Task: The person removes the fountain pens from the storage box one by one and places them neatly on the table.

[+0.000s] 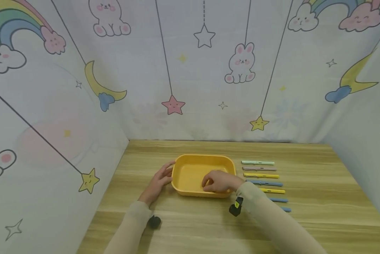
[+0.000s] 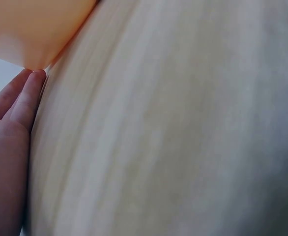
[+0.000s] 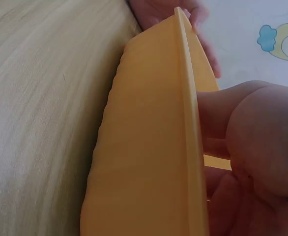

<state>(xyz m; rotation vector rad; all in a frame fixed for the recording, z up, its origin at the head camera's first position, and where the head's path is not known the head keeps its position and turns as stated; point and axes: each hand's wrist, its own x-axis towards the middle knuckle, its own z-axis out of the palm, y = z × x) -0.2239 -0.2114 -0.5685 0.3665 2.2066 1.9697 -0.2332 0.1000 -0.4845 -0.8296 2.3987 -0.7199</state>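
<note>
A yellow-orange plastic basket (image 1: 190, 176) with rounded corners stands on the table. At its left end, my left hand (image 1: 158, 181) touches the outer wall with extended fingers; the left wrist view shows fingertips (image 2: 37, 74) against the basket's lower side. Reaching over the near right rim, my right hand (image 1: 220, 181) is inside the basket with its fingers bent down near the floor. In the right wrist view the basket wall (image 3: 144, 118) covers the fingertips, so whether they hold anything is hidden. Bare basket floor shows left of that hand.
Right of the basket lie several pens in a column: a mint pen (image 1: 258, 163), a mauve pen (image 1: 259, 169), a yellow pen (image 1: 261, 175), a blue pen (image 1: 267, 183) and others partly behind my right sleeve (image 1: 269, 211). Patterned cloth walls (image 1: 193, 77) enclose the wooden table (image 1: 190, 225).
</note>
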